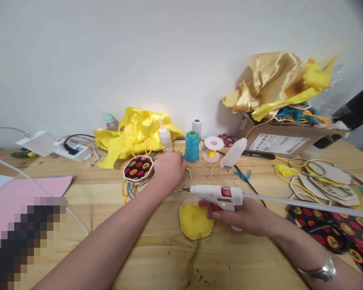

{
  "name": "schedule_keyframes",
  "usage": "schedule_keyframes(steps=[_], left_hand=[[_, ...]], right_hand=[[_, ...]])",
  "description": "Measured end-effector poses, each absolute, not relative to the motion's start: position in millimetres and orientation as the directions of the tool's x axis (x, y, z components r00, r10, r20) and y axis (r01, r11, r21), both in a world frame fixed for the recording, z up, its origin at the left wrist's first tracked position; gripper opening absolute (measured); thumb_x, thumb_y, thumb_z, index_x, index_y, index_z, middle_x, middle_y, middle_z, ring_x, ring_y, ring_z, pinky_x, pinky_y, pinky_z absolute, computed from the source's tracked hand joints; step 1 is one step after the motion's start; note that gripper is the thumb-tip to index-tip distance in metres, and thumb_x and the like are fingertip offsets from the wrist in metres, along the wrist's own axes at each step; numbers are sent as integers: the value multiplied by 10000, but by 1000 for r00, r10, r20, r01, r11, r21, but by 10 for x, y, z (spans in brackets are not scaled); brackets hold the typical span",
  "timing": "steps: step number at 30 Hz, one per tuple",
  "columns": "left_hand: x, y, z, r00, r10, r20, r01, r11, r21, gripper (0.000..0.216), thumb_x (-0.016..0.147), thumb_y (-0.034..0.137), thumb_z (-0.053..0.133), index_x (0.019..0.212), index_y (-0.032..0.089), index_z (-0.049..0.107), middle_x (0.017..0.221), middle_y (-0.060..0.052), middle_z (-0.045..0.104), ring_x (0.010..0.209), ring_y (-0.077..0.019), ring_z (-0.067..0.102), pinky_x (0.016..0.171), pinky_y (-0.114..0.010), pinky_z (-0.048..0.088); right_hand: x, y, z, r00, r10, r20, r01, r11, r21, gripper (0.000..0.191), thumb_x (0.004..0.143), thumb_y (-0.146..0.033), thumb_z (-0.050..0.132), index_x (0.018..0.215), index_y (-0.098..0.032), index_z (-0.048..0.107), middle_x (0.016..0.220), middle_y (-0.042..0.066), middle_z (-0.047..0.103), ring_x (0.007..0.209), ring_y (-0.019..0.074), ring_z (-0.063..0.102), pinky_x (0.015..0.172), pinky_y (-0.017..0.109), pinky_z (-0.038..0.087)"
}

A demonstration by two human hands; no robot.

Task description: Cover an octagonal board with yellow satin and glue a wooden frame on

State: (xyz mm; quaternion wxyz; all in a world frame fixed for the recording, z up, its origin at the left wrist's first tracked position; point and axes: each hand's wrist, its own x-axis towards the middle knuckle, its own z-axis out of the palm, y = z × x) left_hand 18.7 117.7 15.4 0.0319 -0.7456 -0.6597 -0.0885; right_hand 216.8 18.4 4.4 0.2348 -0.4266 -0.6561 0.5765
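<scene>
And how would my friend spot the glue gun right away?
Over the wooden table, find the right hand, on the arm with the silver bracelet. It holds the white hot glue gun; unlike the white squeeze bottle behind it, this has a dark tip and a small orange light.

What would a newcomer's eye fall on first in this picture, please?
Probably the shiny gold satin cloth heaped on the cardboard box at the back right, then the crumpled yellow satin cloth by the wall, left of centre. Nearer, the white hot glue gun in the right hand stands out, with a yellow scalloped fabric piece just below it in view.
</scene>
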Motion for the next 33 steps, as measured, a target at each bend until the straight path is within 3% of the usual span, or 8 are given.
schedule_keyframes(steps=[7,14,17,20,24,29,33], left_hand=[[193,1204,112,81,982,169,975,-113,189,274,811,274,472,838,175,727,875,-135,687,848,-279,647,702,-359,478],[-16,1155,275,14,975,220,857,-124,499,227,772,293,528,792,203,737,856,-56,733,861,-229,635,774,-310,458],[-113,1070,336,-70,970,234,745,-105,659,221,748,310,557,803,185,731,796,-32,729,755,-199,634,700,-276,461],[-173,945,382,-144,972,187,594,-67,801,238,724,337,596,830,161,716,594,0,658,518,-145,556,500,-234,402],[-203,818,393,-111,990,83,291,-48,955,226,719,320,628,852,146,684,495,35,565,437,-89,470,428,-193,328],[-204,783,326,-60,998,11,-29,-13,999,158,668,206,663,799,118,671,702,-37,677,491,-67,504,435,-186,328],[-208,762,259,-20,999,-26,-110,24,994,131,654,178,672,770,118,683,718,-43,691,584,-103,586,485,-195,387]], right_hand=[[2162,183,66,-527,826,-201,311,-32,-950,291,827,-284,595,1108,-222,632,1035,33,686,942,192,631,840,327,518],[2168,180,35,-518,830,-205,314,-38,-949,287,828,-289,597,1107,-235,639,1012,25,693,930,190,636,828,320,523],[2170,178,24,-522,829,-202,289,-51,-956,295,827,-286,596,1115,-238,633,1046,26,687,959,196,630,859,342,516],[2165,177,24,-525,821,-225,273,-87,-958,309,825,-310,599,1120,-223,629,1078,38,678,979,208,627,884,371,507],[2151,175,47,-523,813,-256,264,-131,-955,342,816,-353,611,1124,-206,628,1101,58,672,992,226,623,901,400,495],[2132,175,99,-516,815,-262,262,-141,-955,322,804,-328,621,1105,-215,638,1086,53,678,963,214,633,871,371,510],[2126,174,115,-516,816,-260,246,-149,-958,313,805,-321,617,1096,-205,637,1073,50,682,948,197,636,874,351,505]])
